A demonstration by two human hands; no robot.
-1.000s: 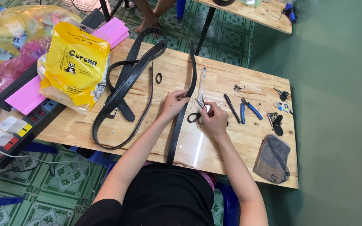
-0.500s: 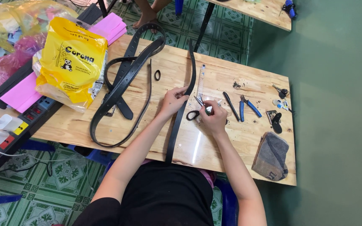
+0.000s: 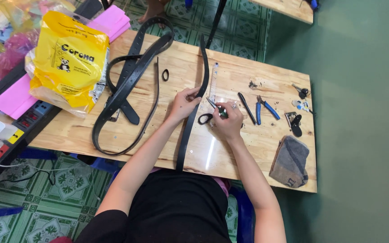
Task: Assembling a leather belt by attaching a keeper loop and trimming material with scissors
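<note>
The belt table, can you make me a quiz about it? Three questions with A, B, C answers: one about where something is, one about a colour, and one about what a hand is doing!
1. Where does the yellow bag lie?
A. At the table's left end
B. At the table's right end
C. On the floor

2. What colour are the handles of the pliers?
A. Red
B. Blue
C. Green

3. What is the left hand doing?
A. Resting in the lap
B. Lifting the grey pouch
C. Pressing on the black belt

Answers: 1 A, the bag sits over the left end of the wooden table. 2 B, both handles are blue. 3 C, its fingers lie on the strap, while the right hand holds a thin tool beside it.
</note>
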